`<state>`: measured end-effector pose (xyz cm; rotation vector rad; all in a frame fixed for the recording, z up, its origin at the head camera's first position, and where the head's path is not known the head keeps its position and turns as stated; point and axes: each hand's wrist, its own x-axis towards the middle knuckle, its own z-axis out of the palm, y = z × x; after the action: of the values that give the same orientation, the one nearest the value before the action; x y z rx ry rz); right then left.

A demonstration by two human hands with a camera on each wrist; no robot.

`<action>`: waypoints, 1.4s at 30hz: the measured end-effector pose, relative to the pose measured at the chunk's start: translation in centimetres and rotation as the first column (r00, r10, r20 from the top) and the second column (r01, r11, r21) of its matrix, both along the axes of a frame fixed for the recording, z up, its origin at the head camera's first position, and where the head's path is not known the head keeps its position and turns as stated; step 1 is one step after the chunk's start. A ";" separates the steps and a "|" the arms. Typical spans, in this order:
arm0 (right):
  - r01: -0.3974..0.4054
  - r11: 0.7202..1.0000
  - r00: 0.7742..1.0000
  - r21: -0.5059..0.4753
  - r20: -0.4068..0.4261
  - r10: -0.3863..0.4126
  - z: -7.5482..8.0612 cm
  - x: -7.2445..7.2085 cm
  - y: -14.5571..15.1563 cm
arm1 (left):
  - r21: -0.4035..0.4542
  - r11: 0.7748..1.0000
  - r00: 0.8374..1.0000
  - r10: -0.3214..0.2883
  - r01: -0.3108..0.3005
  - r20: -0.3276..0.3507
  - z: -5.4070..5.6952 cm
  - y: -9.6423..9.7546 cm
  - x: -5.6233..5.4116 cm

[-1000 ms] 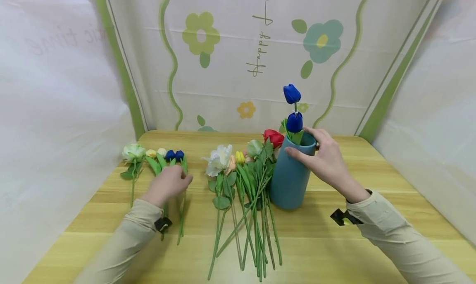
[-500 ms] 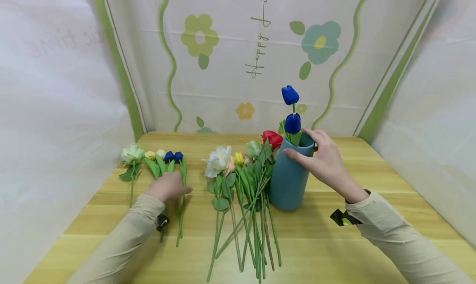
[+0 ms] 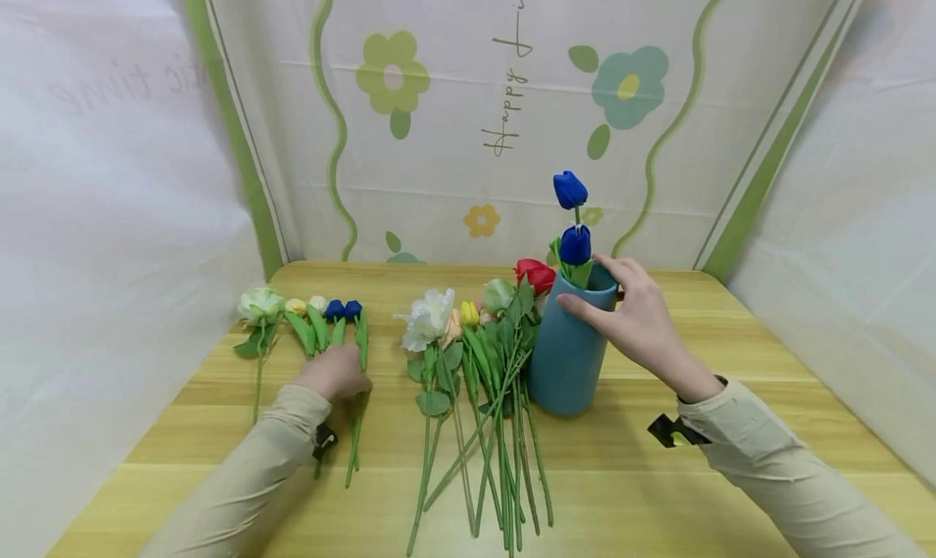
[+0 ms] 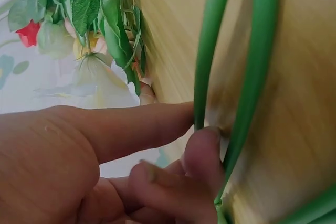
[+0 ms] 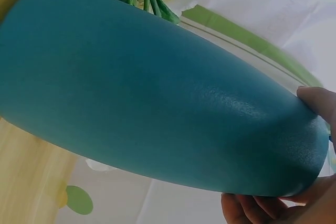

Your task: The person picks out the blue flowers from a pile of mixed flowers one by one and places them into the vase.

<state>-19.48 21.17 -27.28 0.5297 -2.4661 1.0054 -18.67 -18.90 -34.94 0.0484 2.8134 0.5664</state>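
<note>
In the head view, my left hand point(image 3: 335, 371) is low over a row of flowers on the left, at the stems of two blue tulips point(image 3: 353, 309). The left wrist view shows its thumb and finger pinching one green stem point(image 4: 207, 51); a second stem point(image 4: 257, 51) runs close beside it. My right hand point(image 3: 643, 318) grips a blue vase point(image 3: 570, 355) near the rim, thumb on the near side and fingers around the far side. The vase leans slightly. Two more blue tulips point(image 3: 575, 245) stand in it.
Left of the hand lie a pale green flower point(image 3: 261, 306) and yellow and cream tulips point(image 3: 296, 306). A heap of flowers lies mid-table beside the vase, with a white flower point(image 3: 427, 318), yellow tulip point(image 3: 470, 313) and red rose point(image 3: 536, 275). Printed cloth point(image 3: 439, 160) hangs behind the wooden table point(image 3: 621, 493).
My left hand has shifted slightly down and its thumb and fingers have drawn together at the stem. The right hand and vase have stayed in place.
</note>
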 end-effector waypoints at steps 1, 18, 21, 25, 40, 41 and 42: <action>0.001 1.000 1.000 0.000 0.000 -0.001 0.0 0.0 0.0 | -0.002 1.000 1.000 0.007 -0.007 0.005 0.0 0.0 0.0; 0.004 1.000 1.000 0.006 -0.003 -0.004 0.1 0.3 -0.1 | 0.175 0.984 0.998 0.038 -0.030 -0.040 -0.8 -0.7 0.5; 0.001 1.000 1.000 0.009 0.008 -0.001 0.3 0.3 -0.2 | 0.215 0.976 0.996 0.055 -0.038 -0.076 -1.1 -1.0 0.8; 0.005 1.000 1.000 0.009 0.031 -0.006 0.6 0.5 -0.2 | 0.279 0.960 0.991 0.058 -0.022 -0.120 -0.8 -1.2 1.4; 0.028 1.000 0.991 0.002 0.131 -0.028 0.7 0.8 -0.3 | 0.711 0.699 0.949 0.269 -0.075 -0.164 2.4 3.1 4.8; 0.030 1.000 0.990 0.000 0.140 -0.030 0.8 0.9 -0.3 | 0.745 0.663 0.946 0.285 -0.078 -0.154 2.5 3.5 5.0; 0.031 1.000 0.988 -0.001 0.149 -0.031 0.8 1.0 -0.3 | 0.775 0.627 0.944 0.298 -0.081 -0.142 2.5 3.9 5.1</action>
<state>-18.47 20.87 -26.46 0.4273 -2.5939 1.0725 -13.52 -14.99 -32.39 -0.0199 2.5807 1.9041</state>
